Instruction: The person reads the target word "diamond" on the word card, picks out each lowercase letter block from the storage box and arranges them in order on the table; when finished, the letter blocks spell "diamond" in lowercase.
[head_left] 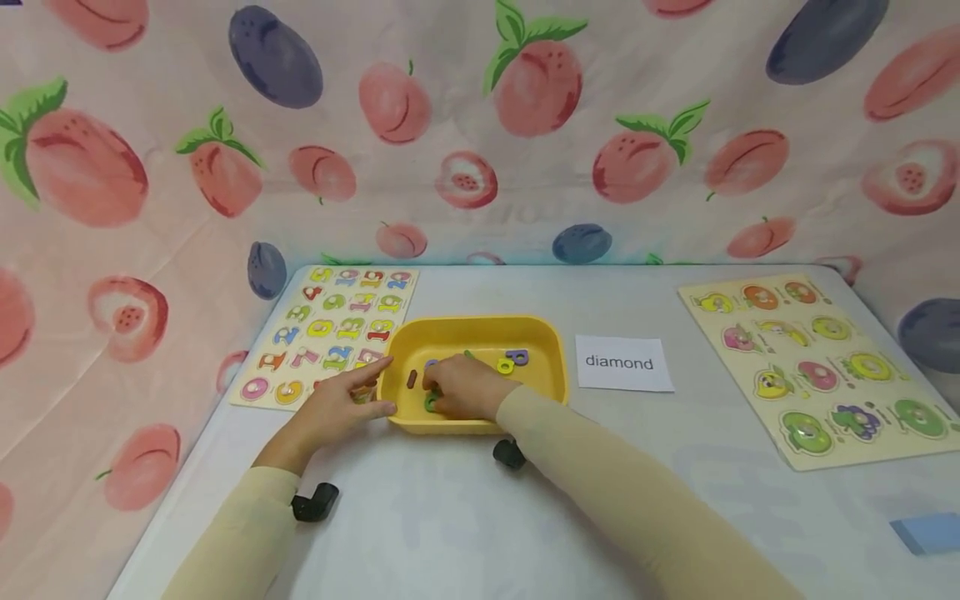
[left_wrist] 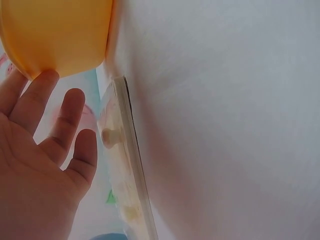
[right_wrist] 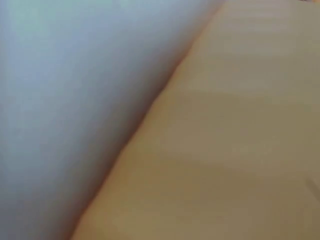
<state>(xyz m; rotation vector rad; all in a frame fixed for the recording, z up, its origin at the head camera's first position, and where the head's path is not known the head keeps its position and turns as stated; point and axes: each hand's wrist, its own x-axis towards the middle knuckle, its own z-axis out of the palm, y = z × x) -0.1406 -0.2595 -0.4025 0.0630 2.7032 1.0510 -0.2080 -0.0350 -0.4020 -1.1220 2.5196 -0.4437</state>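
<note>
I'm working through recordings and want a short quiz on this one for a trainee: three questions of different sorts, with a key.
1. True or false: the right hand is reaching into the yellow tray.
2. Which word is printed on the white card?
A) circle
B) diamond
C) triangle
3. In the head view, which hand is nearer the number board?

Key:
1. True; it is down among the small coloured pieces.
2. B.
3. The left hand, which is at the tray's left end.
</note>
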